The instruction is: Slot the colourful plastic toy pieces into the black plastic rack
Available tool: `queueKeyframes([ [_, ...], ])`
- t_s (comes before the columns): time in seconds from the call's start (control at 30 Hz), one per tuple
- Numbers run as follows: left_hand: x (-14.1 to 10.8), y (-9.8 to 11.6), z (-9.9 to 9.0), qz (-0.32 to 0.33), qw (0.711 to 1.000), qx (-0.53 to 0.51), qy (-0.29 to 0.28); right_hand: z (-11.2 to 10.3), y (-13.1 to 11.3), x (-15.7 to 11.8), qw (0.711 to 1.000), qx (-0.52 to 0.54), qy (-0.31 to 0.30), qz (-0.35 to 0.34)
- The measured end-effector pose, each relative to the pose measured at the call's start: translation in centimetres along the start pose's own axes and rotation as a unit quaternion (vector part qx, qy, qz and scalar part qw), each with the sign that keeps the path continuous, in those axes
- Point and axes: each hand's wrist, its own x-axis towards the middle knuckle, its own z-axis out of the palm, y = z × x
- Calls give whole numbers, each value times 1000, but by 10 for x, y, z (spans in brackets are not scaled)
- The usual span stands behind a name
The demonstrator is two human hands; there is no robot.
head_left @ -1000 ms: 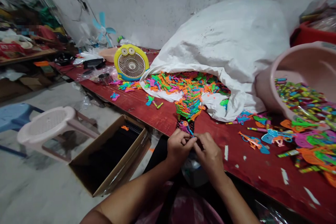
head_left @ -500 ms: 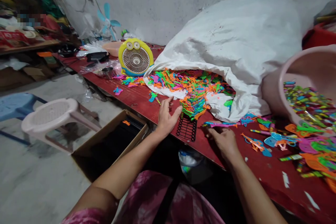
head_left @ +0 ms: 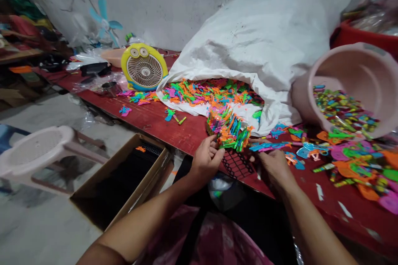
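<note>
Left hand (head_left: 205,161) against clump of neon plastic pieces (head_left: 229,129)

A red-painted table (head_left: 149,121) holds scattered plastic pieces (head_left: 351,169).

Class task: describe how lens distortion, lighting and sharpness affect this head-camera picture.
In the head view, the wide lens bends the red table into a curve and stretches the pink plastic tub near the frame edge; the light is soft, without hard glare; the space under the table sinks into deep shadow; the colourful plastic pieces by the left hand and right hand stay fairly sharp.
</note>
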Motion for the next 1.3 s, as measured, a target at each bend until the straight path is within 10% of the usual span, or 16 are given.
queueKeyframes([
  [0.2, 18, 49, -21, 265, 936, 188, 131, -20, 2, -4, 1000, 15, -17, 8],
  [0.4, 93, 98, -11, 406, 847, 277, -203, -11, -5, -6, 997, 24, -75, 12],
  [0.53, 112, 96, 8, 391, 805, 293, -337, -3, -6, -3, 997, 17, -79, -3],
  [1.3, 114, 82, 12, 345, 825, 280, -349, 6, 0, 4, 987, -53, -92, -119],
])
